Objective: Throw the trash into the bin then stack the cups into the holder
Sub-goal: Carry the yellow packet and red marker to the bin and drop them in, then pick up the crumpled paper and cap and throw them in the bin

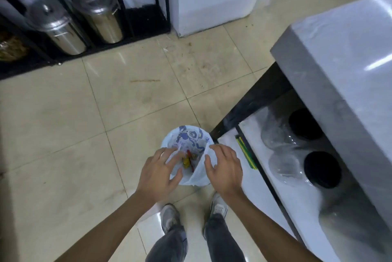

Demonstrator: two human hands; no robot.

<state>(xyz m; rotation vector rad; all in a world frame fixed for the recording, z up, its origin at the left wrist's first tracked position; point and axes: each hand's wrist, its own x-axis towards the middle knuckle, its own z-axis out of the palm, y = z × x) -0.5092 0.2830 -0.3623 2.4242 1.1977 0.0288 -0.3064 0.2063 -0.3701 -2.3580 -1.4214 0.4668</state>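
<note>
Over the lined bin, left hand and right hand, fingers spread, blue print unreadable

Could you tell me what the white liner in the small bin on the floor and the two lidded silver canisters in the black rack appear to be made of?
The white bin liner with blue print looks like thin, slightly translucent plastic film: it creases and folds over the rim. The two lidded silver canisters look like polished metal, probably stainless steel, given their mirror-like reflections and bright highlights.
</note>
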